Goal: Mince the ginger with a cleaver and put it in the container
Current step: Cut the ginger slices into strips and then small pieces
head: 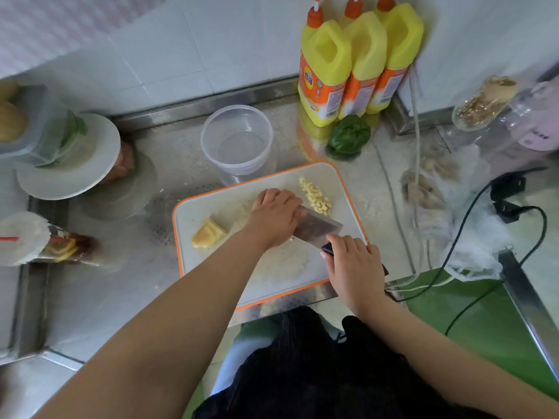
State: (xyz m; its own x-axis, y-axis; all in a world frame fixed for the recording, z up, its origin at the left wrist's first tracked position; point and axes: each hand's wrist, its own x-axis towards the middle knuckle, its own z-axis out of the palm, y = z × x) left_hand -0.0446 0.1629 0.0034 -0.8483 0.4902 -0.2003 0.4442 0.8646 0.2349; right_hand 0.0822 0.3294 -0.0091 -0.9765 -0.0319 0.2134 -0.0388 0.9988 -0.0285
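A white cutting board (211, 267) with an orange rim lies on the steel counter. My right hand (352, 263) grips the dark handle of a cleaver (317, 226), whose blade rests on the board. My left hand (276, 214) lies flat over the blade's top, fingers pressing down. A pile of diced ginger (316, 196) sits on the board just beyond the blade. An uncut yellow ginger chunk (208, 234) lies at the board's left. A clear round plastic container (237, 142) stands empty behind the board.
Three yellow detergent bottles (348, 65) stand at the back wall with a green pepper (349, 134) in front. Plates and a covered tub (66, 155) crowd the left. Black cables (472, 237) and plastic bags lie at the right. The counter's front edge runs under the board.
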